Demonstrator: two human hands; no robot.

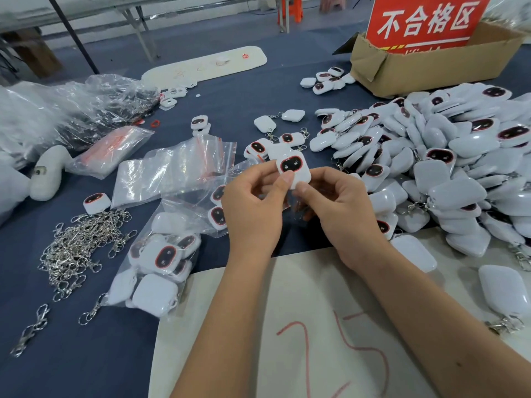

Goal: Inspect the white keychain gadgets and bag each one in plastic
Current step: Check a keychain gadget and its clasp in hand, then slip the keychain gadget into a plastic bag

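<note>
Pinching one white gadget face-up, left hand and right hand curl their fingers closed around its lower edge.

red sign: white characters "不合格区", standing in the cardboard box; a lower line of print is cut off by the box rim, unreadable | white sheet nearest the camera, well in front of the box: red hand-drawn "25" | far white board left of the box: faint red marks, illegible

Both forearms are bare to the frame's edge, and neither the left hand nor the right hand wears anything.
</note>
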